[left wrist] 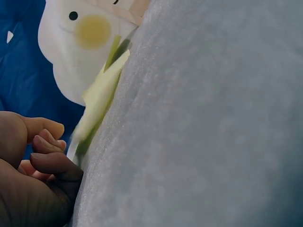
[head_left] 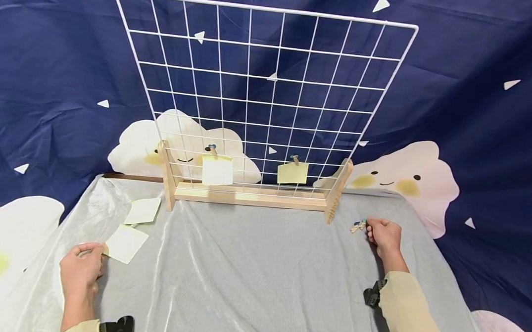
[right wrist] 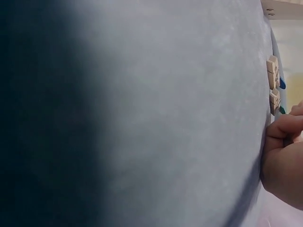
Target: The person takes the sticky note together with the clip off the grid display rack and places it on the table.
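At the left, my left hand (head_left: 80, 269) pinches the near corner of a pale yellow paper note (head_left: 126, 243) lying on the cloth. In the left wrist view, the note (left wrist: 102, 97) slants up past the thumb, and its held corner is partly hidden. Just behind lies a second note (head_left: 142, 211). At the right, my right hand (head_left: 385, 235) has its fingertips at the green end of a small wooden clothespin (right wrist: 275, 101), gripping it low over the cloth. A blue-ended clothespin (right wrist: 272, 72) lies beside it.
A white wire grid (head_left: 247, 76) stands at the back in a wooden base (head_left: 247, 197). Clothespins hold a whitish note (head_left: 217, 171) and a yellow note (head_left: 292, 173) on its lower part. Grey cloth (head_left: 244, 264) covers the table; a dark blue curtain (head_left: 50, 102) hangs behind.
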{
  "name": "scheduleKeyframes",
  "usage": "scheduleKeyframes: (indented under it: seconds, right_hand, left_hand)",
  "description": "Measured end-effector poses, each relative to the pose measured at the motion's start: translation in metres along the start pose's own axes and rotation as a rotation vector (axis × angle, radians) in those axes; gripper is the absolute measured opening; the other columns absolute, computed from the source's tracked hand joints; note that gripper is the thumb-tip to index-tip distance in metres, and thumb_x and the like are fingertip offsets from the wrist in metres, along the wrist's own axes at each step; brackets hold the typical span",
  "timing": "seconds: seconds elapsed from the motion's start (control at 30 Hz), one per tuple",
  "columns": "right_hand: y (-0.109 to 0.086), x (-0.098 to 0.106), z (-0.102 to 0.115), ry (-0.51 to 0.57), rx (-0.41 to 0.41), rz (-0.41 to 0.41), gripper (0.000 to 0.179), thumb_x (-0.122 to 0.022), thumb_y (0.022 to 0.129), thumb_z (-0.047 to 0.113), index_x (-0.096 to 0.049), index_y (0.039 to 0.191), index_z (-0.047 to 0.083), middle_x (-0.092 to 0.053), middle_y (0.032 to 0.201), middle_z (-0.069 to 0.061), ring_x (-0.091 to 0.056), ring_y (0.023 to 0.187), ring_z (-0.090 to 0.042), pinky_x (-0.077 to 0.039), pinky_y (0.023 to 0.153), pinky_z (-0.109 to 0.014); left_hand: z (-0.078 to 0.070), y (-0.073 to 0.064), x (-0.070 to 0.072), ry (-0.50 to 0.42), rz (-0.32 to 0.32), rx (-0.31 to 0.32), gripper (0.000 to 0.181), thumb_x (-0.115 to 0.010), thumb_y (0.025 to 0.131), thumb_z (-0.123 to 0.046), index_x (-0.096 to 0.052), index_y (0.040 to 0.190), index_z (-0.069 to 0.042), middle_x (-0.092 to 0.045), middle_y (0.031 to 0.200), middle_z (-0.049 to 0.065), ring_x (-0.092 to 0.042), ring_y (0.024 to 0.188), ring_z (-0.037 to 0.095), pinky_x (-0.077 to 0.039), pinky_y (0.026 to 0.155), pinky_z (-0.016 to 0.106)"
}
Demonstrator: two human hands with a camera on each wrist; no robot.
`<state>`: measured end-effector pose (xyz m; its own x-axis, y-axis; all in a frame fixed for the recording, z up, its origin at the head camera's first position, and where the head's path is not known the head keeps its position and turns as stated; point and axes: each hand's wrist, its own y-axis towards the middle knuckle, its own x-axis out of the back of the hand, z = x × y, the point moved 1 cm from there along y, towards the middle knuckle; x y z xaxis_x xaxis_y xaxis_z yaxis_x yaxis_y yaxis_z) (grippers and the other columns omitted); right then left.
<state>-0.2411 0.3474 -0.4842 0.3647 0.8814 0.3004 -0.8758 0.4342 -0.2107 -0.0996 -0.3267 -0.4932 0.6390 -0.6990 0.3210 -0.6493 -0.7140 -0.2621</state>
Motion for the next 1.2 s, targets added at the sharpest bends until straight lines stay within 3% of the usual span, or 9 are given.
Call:
scheduleKeyframes:
  seconds: [0.2,0.43,0.63,0.83,1.2]
  right_hand:
    - [0.001,0.0,0.001,0.011,0.005,-0.014,0.035,-0.058,0.101,0.014,-0.06,0.126,-0.011,-0.06,0.065,0.007,-0.052,0.052,0.0,-0.047,0.047,-0.019]
    - [-0.003,0.0,0.008,-0.01,0.02,-0.035,0.037,-0.059,0.102,0.019,-0.061,0.128,-0.008,-0.059,0.065,0.008,-0.05,0.051,-0.001,-0.045,0.046,-0.019]
    - [-0.009,-0.004,0.015,-0.03,0.045,-0.026,0.039,-0.061,0.102,0.023,-0.062,0.126,-0.007,-0.061,0.067,0.007,-0.05,0.052,-0.002,-0.045,0.047,-0.019]
    - [-0.013,-0.01,0.022,-0.042,0.078,0.001,0.039,-0.063,0.101,0.025,-0.063,0.126,-0.005,-0.061,0.067,0.005,-0.052,0.053,-0.004,-0.044,0.048,-0.02]
    - [-0.024,-0.017,0.035,-0.042,0.16,0.083,0.039,-0.062,0.102,0.026,-0.062,0.124,-0.006,-0.062,0.072,0.001,-0.052,0.055,-0.004,-0.046,0.051,-0.02]
  left_hand:
    - [0.001,0.002,0.001,-0.031,-0.001,0.018,0.019,-0.058,0.098,-0.015,-0.056,0.11,0.0,-0.057,0.055,-0.009,-0.047,0.046,0.007,-0.043,0.041,0.024]
    - [0.001,0.001,0.0,-0.166,0.013,0.062,0.015,-0.063,0.097,-0.015,-0.057,0.105,-0.004,-0.058,0.055,-0.006,-0.046,0.043,0.008,-0.041,0.039,0.023]
    - [-0.006,-0.003,-0.005,-0.241,0.046,0.028,0.006,-0.065,0.096,-0.012,-0.06,0.095,-0.009,-0.055,0.054,-0.004,-0.043,0.041,0.008,-0.035,0.037,0.023]
    - [-0.012,-0.006,-0.011,-0.25,0.075,0.021,0.01,-0.068,0.095,-0.012,-0.064,0.086,-0.016,-0.055,0.055,-0.003,-0.041,0.041,0.008,-0.034,0.038,0.023]
    - [-0.015,-0.007,-0.019,-0.232,0.111,0.008,0.009,-0.069,0.096,-0.016,-0.065,0.088,-0.018,-0.058,0.059,-0.003,-0.046,0.046,0.008,-0.042,0.042,0.023]
